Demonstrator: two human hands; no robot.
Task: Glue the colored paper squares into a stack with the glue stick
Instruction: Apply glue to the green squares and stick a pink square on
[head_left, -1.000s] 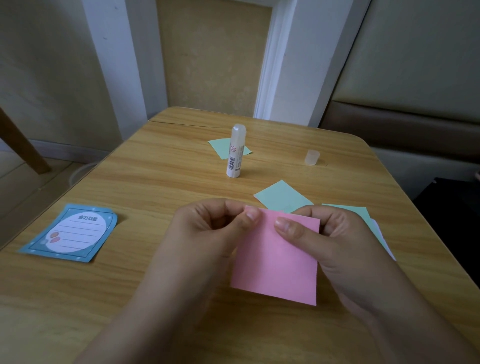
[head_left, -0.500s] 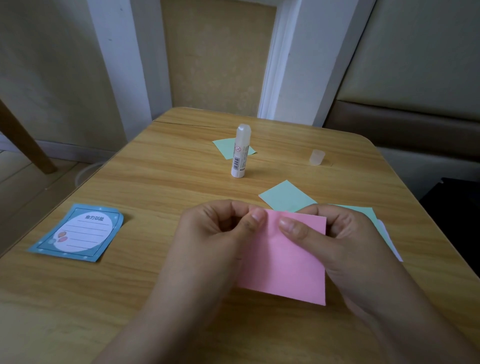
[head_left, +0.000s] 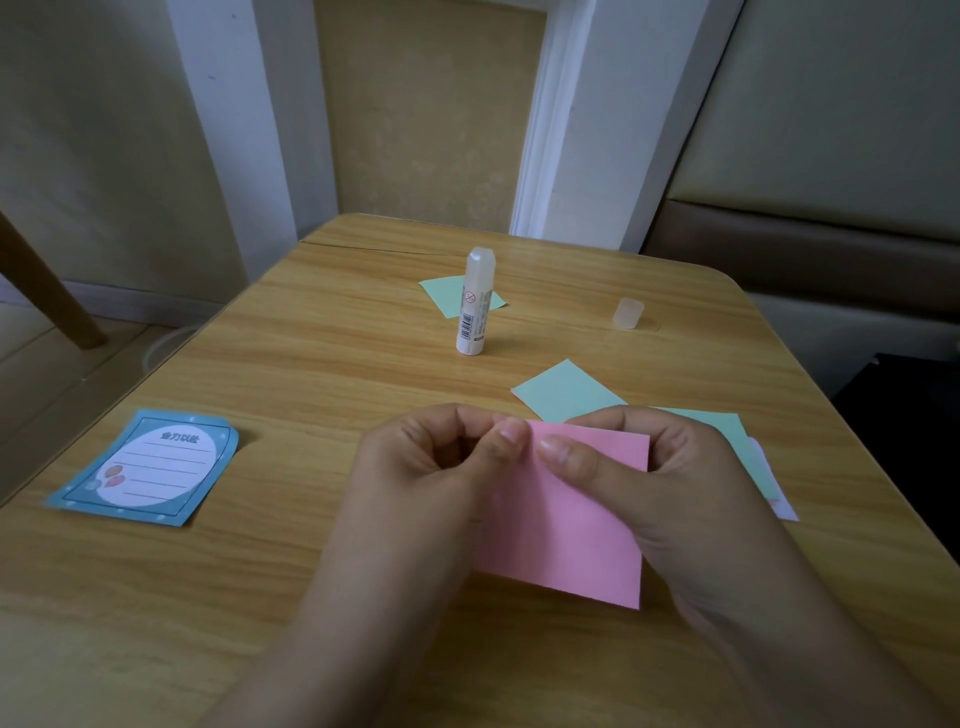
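On the wooden table (head_left: 322, 374), the pink paper square (head_left: 566, 530) sits near the front edge between both hands. The step looks like peeling or separating a sheet at its far edge; doing it well means working the edge slowly so the paper does not crease. The left hand (head_left: 436, 467) pinches the far left corner, and the right hand (head_left: 670, 483) grips the far edge, thumb on top. The glue stick (head_left: 474, 306) stands upright, well apart.
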